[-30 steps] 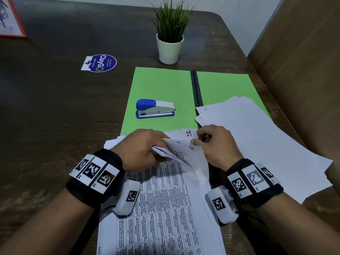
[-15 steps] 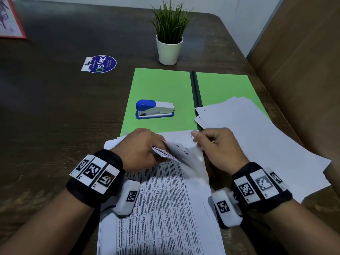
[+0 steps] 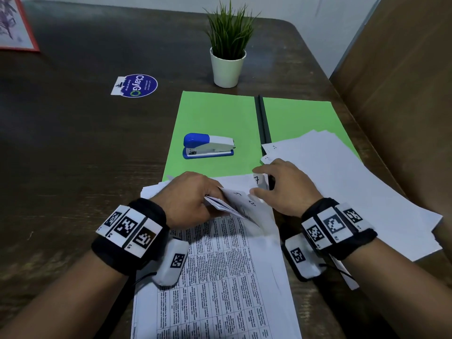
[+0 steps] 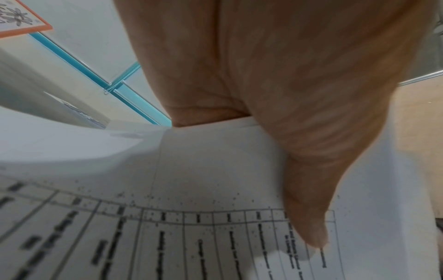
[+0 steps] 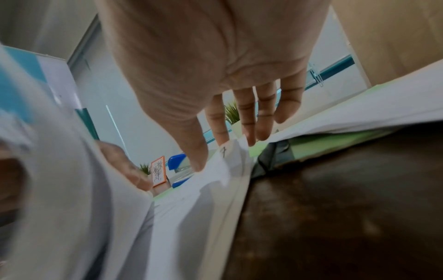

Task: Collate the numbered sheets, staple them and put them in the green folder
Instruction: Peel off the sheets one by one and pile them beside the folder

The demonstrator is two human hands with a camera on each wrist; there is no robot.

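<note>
A stack of numbered sheets (image 3: pixel 215 277) lies in front of me, its top page printed with a table. My left hand (image 3: pixel 188 199) pinches several folded-back upper corners (image 3: pixel 227 204) of these sheets. My right hand (image 3: pixel 281 187) has straight fingers that touch the corner of a sheet marked 7 (image 3: pixel 256 179), which the right wrist view shows as the sheet marked 7 (image 5: pixel 224 150) under the fingertips (image 5: pixel 221 136). The open green folder (image 3: pixel 215 113) lies beyond, with a blue and white stapler (image 3: pixel 209 146) on its left half. A second pile of white sheets (image 3: pixel 342 187) covers its right half.
A potted plant (image 3: pixel 228 45) stands behind the folder. A round blue sticker (image 3: pixel 137 85) lies on the dark wooden table (image 3: pixel 73 155) to the left. A red-framed picture (image 3: pixel 14 23) is at the far left corner. A brown wall (image 3: pixel 403 94) borders the table's right edge.
My right hand has moved up and right along the stack's corners and its fingers have spread. The sheet marked 19 is covered; a sheet marked 7 now shows. My left hand keeps its pinch.
</note>
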